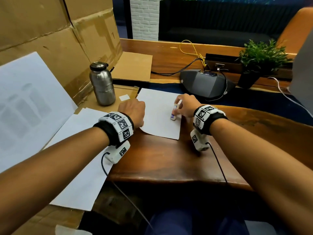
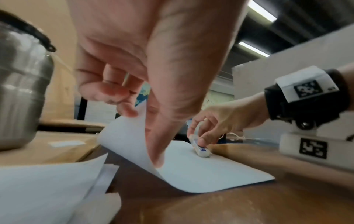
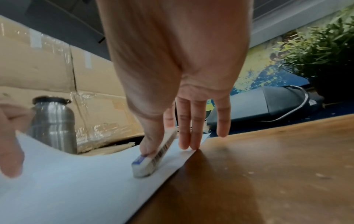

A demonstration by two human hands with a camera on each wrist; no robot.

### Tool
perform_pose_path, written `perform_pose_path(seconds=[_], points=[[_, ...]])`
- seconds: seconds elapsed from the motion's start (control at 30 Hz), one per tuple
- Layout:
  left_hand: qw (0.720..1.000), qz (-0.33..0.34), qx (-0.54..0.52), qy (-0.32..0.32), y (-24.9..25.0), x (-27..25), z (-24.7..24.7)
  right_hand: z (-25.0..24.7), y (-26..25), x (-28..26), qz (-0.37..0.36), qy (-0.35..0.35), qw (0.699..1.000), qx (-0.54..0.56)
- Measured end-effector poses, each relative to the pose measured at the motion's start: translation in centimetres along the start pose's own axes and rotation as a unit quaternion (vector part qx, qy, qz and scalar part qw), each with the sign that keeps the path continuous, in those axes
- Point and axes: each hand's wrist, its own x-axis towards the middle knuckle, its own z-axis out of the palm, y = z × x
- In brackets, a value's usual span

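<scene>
A white paper sheet (image 1: 159, 119) lies on the wooden table (image 1: 169, 160). My left hand (image 1: 133, 112) pinches the sheet's left edge, which curls up off the table; in the left wrist view the thumb (image 2: 159, 151) presses on the paper sheet (image 2: 201, 171) while curled fingers lift the edge. A thin pale stick shows between those fingers. My right hand (image 1: 184, 106) pinches a white eraser (image 1: 174, 114) with a blue label between thumb and forefinger. The eraser (image 3: 147, 165) stands tilted, its lower end on the paper sheet (image 3: 76, 181). The other right fingers (image 3: 189, 136) are straight and touch the sheet's right edge.
A steel bottle (image 1: 102, 83) stands just left of the sheet, before a large cardboard box (image 1: 50, 39). More white sheets (image 1: 81, 150) lie at the left. A grey speaker unit (image 1: 206, 82) with cables and a potted plant (image 1: 259, 60) sit behind.
</scene>
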Motion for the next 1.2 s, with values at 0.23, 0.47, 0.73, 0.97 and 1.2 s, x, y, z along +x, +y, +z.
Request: perform_pose_path(seconds=[0.23, 0.47, 0.73, 0.97, 1.2], points=[[0.987, 0.096, 0.109, -0.067, 2.3, 0.6, 1.1, 0.6, -0.6, 0.8, -0.007, 0.026, 0.996, -0.088], [0.972, 0.128, 0.07, -0.184, 4.3, 2.0, 0.5, -1.5, 0.6, -1.4, -0.004, 0.025, 0.994, -0.102], [0.972, 0.129, 0.078, -0.181, 5.0, 1.9, 1.1, -7.0, 4.6, -13.7, -0.017, 0.079, 0.996, -0.028], [0.979, 0.161, 0.053, -0.116, 7.0, 1.2, 0.2, -6.3, 15.5, -27.2, 0.081, 0.23, 0.968, 0.063], [0.952, 0.257, 0.068, -0.153, 16.3, -0.6, 2.4, -1.5, 24.6, -33.5, 0.205, 0.366, 0.904, 0.085]])
